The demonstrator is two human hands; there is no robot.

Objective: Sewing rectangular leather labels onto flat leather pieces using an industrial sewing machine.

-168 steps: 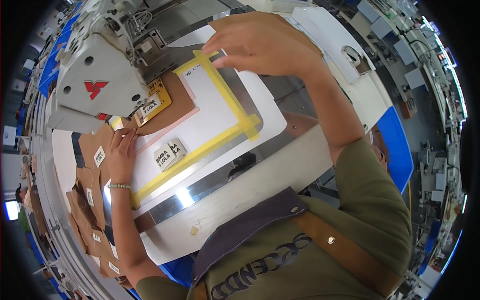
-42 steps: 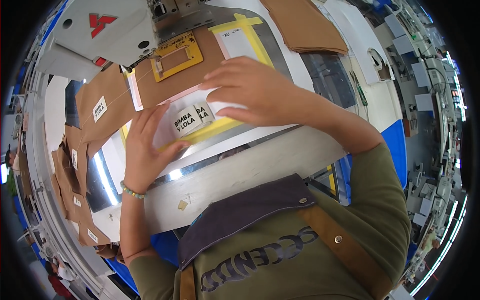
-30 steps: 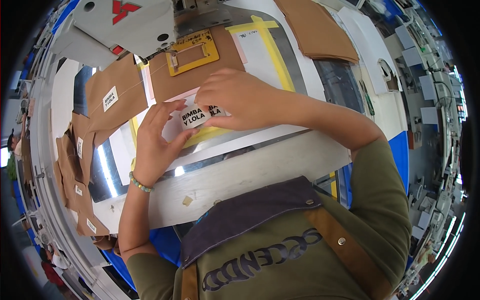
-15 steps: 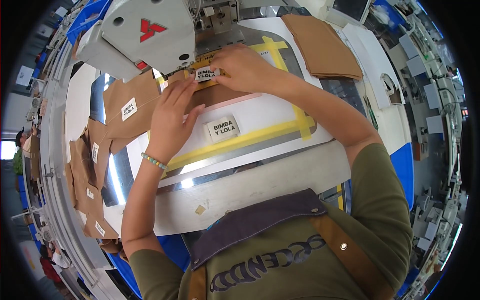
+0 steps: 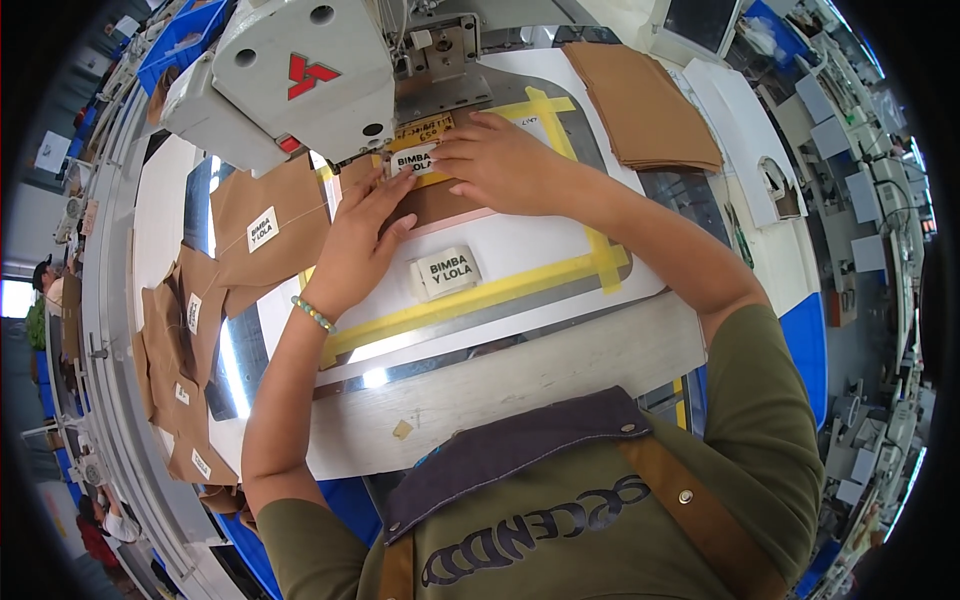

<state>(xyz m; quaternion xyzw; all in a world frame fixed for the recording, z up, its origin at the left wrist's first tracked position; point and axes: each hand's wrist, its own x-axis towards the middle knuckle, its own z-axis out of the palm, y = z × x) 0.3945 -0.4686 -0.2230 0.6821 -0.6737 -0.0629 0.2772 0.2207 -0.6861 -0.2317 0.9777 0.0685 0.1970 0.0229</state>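
Observation:
A white label with black print [image 5: 413, 161] lies in a yellow template [image 5: 420, 126] on brown material [image 5: 450, 205], beside the sewing machine head [image 5: 280, 85]. My left hand [image 5: 365, 240] has its fingers extended, the tips touching the label's lower-left side. My right hand [image 5: 510, 165] rests over the label's right end, fingers spread and slightly bent, covering part of it. Below both, a small stack of similar labels [image 5: 445, 270] sits on a white sheet bordered by yellow tape [image 5: 500, 275].
Brown pieces with white labels [image 5: 250, 200] are spread at the left. A brown stack [image 5: 640, 105] lies upper right, near scissors [image 5: 738, 230]. Blue bins [image 5: 180, 40] stand upper left and at the right [image 5: 805, 340]. Other people [image 5: 48, 280] are at the far left.
My hands moved up from the label stack to the template, where a label now lies. Since half a second ago, my right hand's fingers have opened out and both hands shifted slightly.

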